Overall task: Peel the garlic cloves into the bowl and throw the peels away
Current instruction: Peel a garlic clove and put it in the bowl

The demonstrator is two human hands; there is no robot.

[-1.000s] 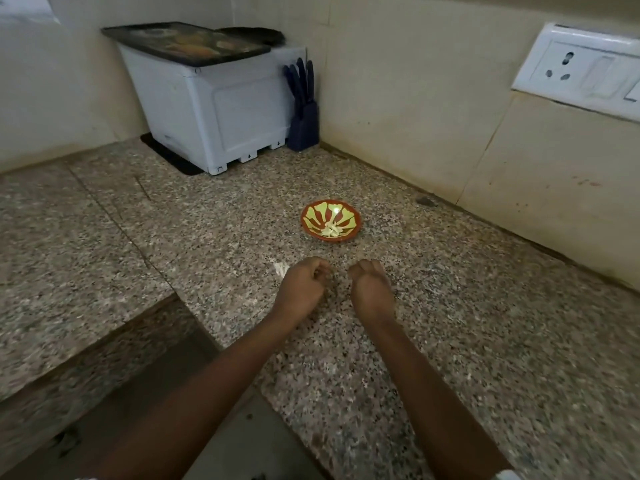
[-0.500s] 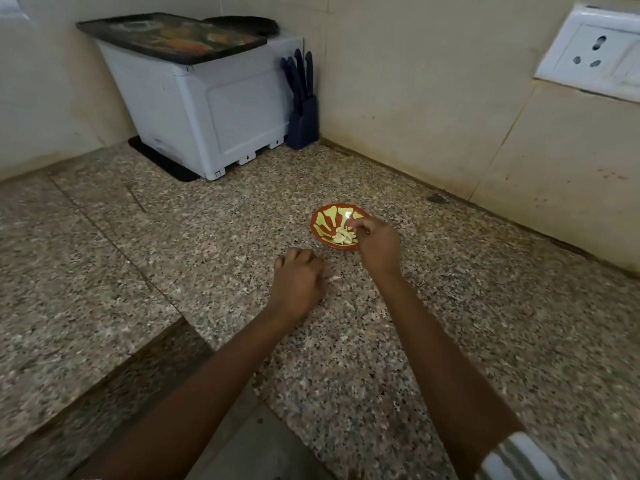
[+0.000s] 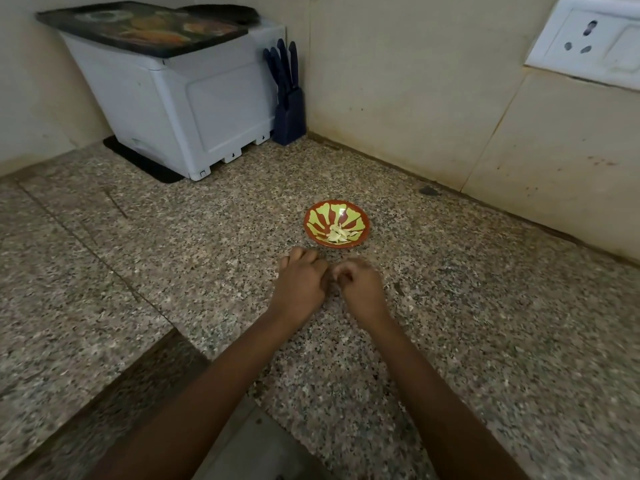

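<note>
Speckled granite surface (image 3: 173,237), corner run; white plastic box (image 3: 180,109) at back left on a black mat (image 3: 138,161), dark patterned tray (image 3: 145,29) on top; blue knife block (image 3: 289,112) just beside it against beige wall tiles (image 3: 398,81); white socket plate (image 3: 588,39) upper right; dark blotch (image 3: 428,191) at the wall foot.

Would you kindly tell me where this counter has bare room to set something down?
Free: the granite left of the left hand, up to the white box; and right of the bowl, along the wall. Crowded: the back corner with the knife block, and the strip between bowl and right hand.
</note>
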